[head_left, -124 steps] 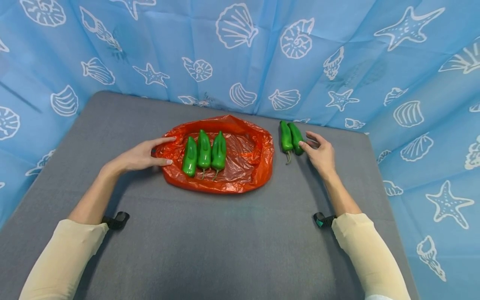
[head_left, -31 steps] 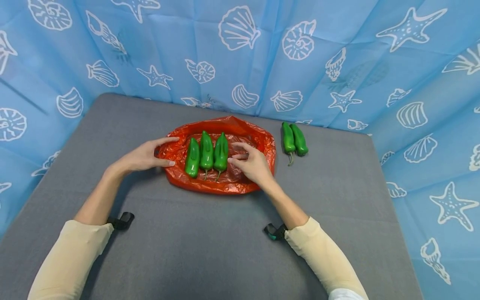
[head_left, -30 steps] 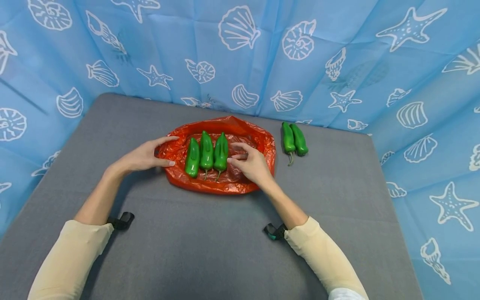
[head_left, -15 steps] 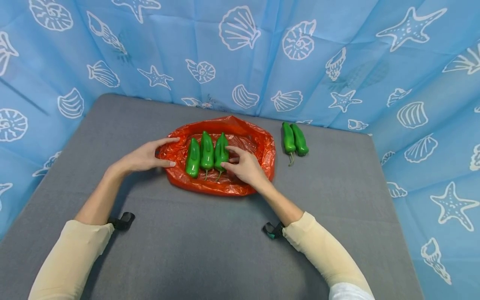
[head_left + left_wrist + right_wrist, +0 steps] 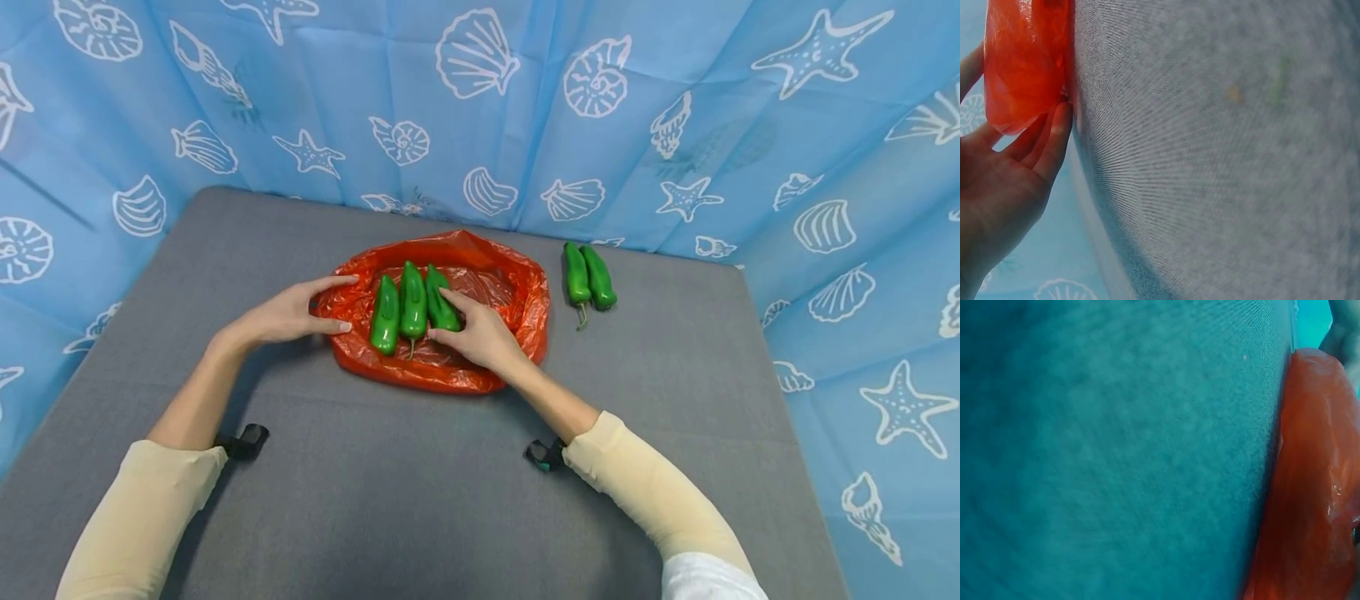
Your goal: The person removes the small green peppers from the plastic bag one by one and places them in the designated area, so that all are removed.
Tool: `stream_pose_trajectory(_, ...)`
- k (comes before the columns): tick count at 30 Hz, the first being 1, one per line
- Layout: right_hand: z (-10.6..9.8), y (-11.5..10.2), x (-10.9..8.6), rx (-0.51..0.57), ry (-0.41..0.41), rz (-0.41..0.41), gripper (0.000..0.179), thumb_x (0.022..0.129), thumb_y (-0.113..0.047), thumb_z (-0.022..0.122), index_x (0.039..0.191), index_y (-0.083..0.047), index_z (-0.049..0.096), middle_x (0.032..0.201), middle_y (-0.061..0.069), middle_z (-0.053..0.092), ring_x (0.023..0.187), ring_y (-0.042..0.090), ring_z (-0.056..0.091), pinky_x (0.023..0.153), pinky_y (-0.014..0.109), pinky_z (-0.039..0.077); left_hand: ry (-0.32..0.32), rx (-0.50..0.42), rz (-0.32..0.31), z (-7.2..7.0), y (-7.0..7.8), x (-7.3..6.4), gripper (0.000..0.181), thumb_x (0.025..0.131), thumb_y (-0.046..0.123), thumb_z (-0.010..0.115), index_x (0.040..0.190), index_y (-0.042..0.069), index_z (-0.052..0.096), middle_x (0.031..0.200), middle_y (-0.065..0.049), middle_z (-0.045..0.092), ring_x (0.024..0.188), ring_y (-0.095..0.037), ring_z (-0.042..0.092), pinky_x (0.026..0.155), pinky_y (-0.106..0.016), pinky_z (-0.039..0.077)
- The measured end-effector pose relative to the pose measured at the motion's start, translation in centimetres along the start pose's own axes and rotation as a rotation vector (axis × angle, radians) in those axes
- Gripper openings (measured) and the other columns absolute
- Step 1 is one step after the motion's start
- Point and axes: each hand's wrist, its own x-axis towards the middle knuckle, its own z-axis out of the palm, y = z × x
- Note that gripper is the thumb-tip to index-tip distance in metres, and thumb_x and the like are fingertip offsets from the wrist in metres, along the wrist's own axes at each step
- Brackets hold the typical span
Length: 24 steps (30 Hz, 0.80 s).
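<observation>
In the head view an open red plastic bag [image 5: 375, 377] with a rolled-down rim lies on the grey table. Inside it are a left green pepper [image 5: 386, 317], a middle green pepper [image 5: 413, 302] and a right green pepper [image 5: 441, 298]. The left hand [image 5: 288, 312] holds the bag's left end; in the left wrist view its fingers [image 5: 1054, 140] lie against the red plastic. The right hand [image 5: 483, 333] reaches over the rim and pinches the right pepper's lower part, which the fingers partly hide. That pepper leans, its tip pointing up-left.
Two more green peppers, one on the left [image 5: 577, 275] and one on the right [image 5: 599, 279], lie side by side right of the bag. A blue curtain [image 5: 480, 125] with white shells hangs behind the table [image 5: 420, 500].
The right hand came from the two outer peppers into the bag, then moved left onto the right pepper there. That pepper has turned from upright to leaning. The left hand stays at the rim.
</observation>
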Motion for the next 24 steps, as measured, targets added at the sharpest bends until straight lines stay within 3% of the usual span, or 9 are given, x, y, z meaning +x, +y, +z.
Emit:
stream_pose_trajectory(9, -0.16, 0.11, 0.16, -0.016, 0.001, 0.02, 0.07, 0.091, -0.033, 0.074, 0.152, -0.019, 0.042, 0.147, 0.009, 0.051, 0.124, 0.023, 0.055, 0.1, 0.04, 0.045, -0.003, -0.001, 0.003, -0.01, 0.0, 0.01, 0.08, 0.093, 0.034, 0.071, 0.158, 0.016, 0.028, 0.159, -0.026, 0.023, 0.142, -0.047, 0.026, 0.109, -0.065, 0.026)
stream_pose_trajectory(18, -0.58, 0.48, 0.15, 0.058, 0.012, 0.048, 0.061, 0.089, -0.023, 0.075, 0.146, -0.019, 0.052, 0.14, 0.012, 0.057, 0.117, 0.023, 0.057, 0.097, 0.041, 0.046, -0.004, -0.01, 0.009, 0.02, -0.07, 0.02, 0.077, 0.094, 0.033, 0.069, 0.157, 0.014, 0.028, 0.159, -0.026, 0.023, 0.142, -0.046, 0.026, 0.11, -0.064, 0.026)
stream_pose_trajectory(24, -0.98, 0.9, -0.01, 0.113, 0.026, 0.039, 0.058, 0.088, -0.021, 0.076, 0.142, -0.02, 0.057, 0.132, 0.01, 0.061, 0.1, 0.021, 0.058, 0.082, 0.036, 0.047, -0.009, -0.018, 0.006, -0.01, -0.15, 0.02, 0.077, 0.094, 0.033, 0.069, 0.158, 0.016, 0.028, 0.159, -0.025, 0.022, 0.142, -0.045, 0.026, 0.11, -0.064, 0.025)
